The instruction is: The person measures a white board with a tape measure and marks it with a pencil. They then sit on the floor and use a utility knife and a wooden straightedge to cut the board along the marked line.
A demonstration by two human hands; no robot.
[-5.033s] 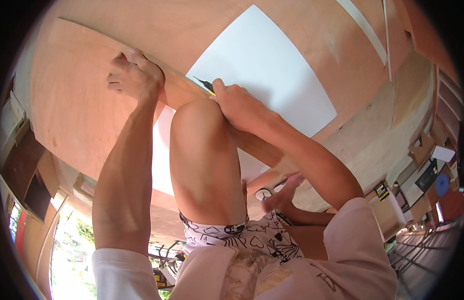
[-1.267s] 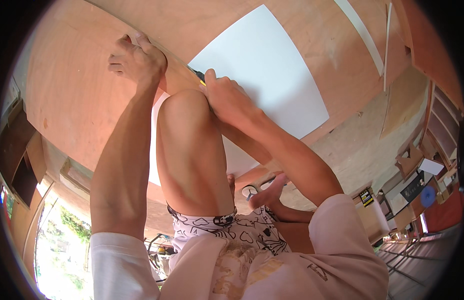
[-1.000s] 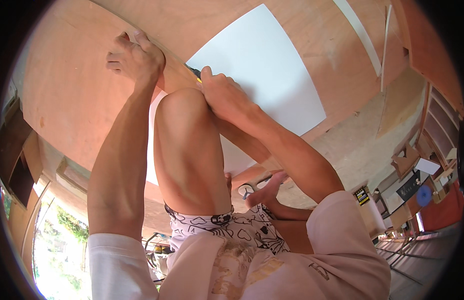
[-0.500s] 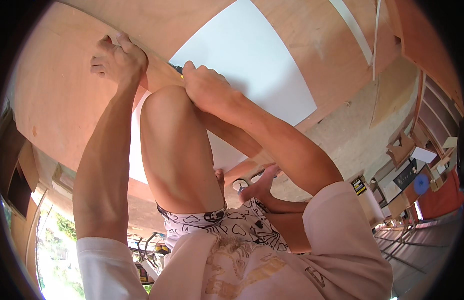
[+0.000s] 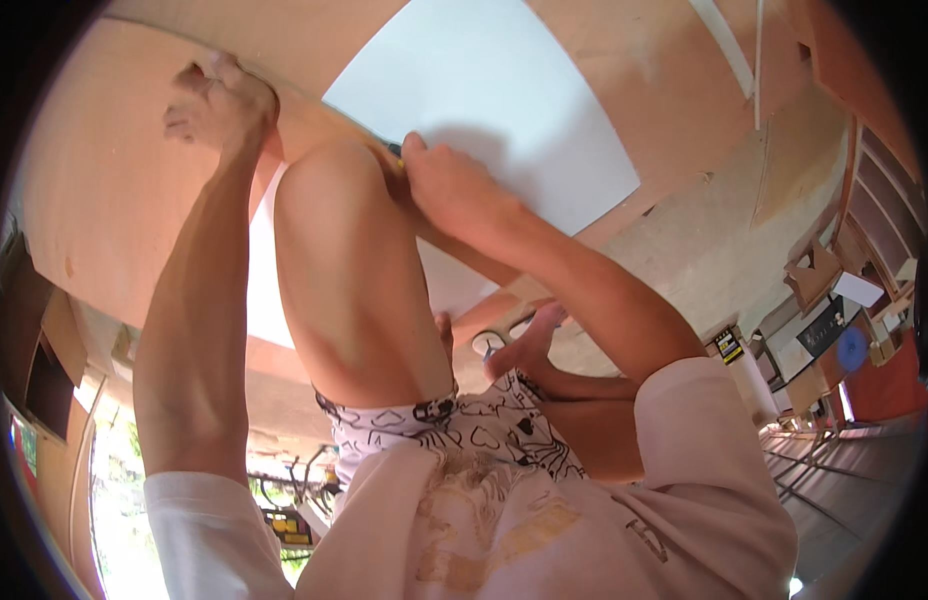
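Note:
My right hand is closed around a small black and yellow tool, mostly hidden by the fingers, so its kind cannot be made out. It is held at the border between a white sheet and a light plywood panel. My left hand rests on the panel near its far edge, with its fingers bent, spread apart and slightly blurred. Nothing shows in that hand. My raised knee stands between both arms, close to the right hand.
Another white surface shows beside my leg. A sandal lies by my bare foot. Thin strips lie at the far right. Boxes, a blue round object and wooden shelving stand farther right.
My right hand has moved right and slightly nearer along the sheet's edge with the tool. My left hand has shifted slightly left. The view has tilted a little.

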